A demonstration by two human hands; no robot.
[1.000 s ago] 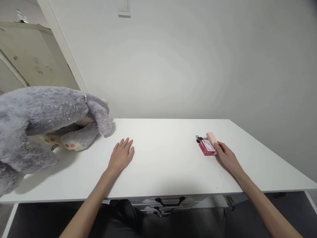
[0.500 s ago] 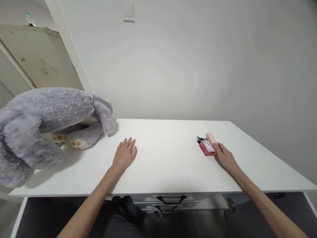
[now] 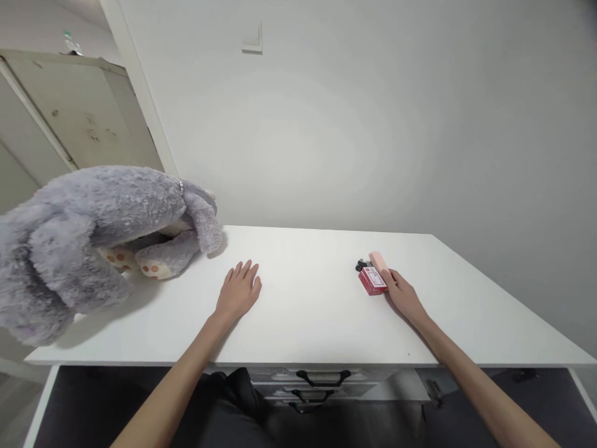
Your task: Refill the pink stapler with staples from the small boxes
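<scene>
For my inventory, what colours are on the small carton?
The small carton is red with a white top panel; head view.

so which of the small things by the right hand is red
The red-and-white box; the longer block beside it is pale pink, and the small pieces behind are mostly black.

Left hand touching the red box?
No, the left hand is palm down over the white tabletop, well apart from the red box, which is near the right hand.
</scene>
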